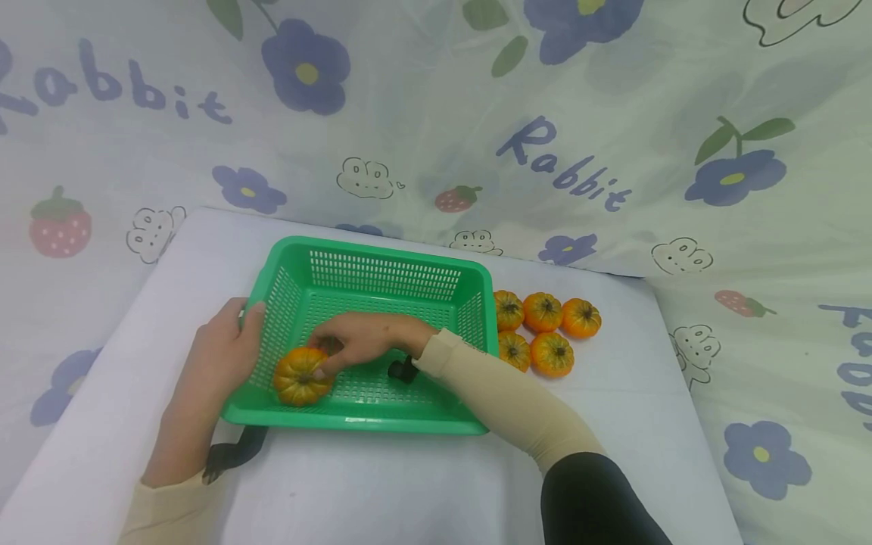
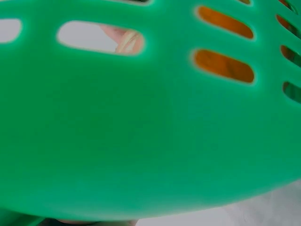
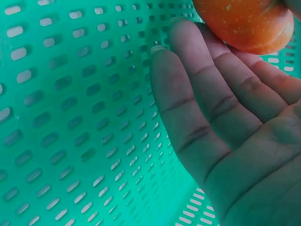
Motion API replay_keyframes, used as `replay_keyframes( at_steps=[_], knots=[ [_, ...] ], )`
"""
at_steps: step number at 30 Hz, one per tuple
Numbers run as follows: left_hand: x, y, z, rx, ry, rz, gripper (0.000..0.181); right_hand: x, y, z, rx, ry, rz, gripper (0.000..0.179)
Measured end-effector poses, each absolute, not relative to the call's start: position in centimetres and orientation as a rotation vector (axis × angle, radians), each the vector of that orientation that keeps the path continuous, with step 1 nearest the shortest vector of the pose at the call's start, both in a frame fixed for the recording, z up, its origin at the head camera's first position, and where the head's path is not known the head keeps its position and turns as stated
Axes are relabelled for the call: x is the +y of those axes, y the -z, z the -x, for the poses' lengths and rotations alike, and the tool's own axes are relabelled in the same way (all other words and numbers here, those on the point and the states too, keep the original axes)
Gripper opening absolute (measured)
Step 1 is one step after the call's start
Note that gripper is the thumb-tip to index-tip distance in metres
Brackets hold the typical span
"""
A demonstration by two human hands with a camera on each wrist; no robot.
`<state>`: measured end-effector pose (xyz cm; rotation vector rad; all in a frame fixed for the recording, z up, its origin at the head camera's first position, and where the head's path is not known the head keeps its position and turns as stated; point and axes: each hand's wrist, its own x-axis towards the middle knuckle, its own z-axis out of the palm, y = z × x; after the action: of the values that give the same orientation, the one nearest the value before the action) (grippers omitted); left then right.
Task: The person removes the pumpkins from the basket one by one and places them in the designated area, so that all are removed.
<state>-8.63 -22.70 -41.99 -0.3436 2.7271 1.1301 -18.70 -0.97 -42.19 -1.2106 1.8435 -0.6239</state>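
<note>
A small orange ribbed pumpkin sits low in the left front corner of the green plastic basket. My right hand reaches inside and holds that pumpkin between thumb and fingers. In the right wrist view, the fingers extend beside the basket's slotted wall, with the pumpkin at the upper right. At the basket's left side, my left hand grips the rim, thumb at the top edge. The basket wall fills most of the left wrist view and hides the left fingers there.
Several similar pumpkins stand close together on the white table, right of the basket; its right wall partly covers the nearest ones. A printed cloth hangs behind the table. Black wrist straps show near both hands.
</note>
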Motion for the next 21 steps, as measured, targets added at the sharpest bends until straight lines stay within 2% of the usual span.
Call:
replay_keyframes(
  at_steps=[21],
  knots=[
    [-22.61, 42.21, 8.35, 2.726, -1.144, 0.343, 0.079, -0.12, 41.5, 18.92, 1.907, 0.691, 1.275, 0.042]
  ],
)
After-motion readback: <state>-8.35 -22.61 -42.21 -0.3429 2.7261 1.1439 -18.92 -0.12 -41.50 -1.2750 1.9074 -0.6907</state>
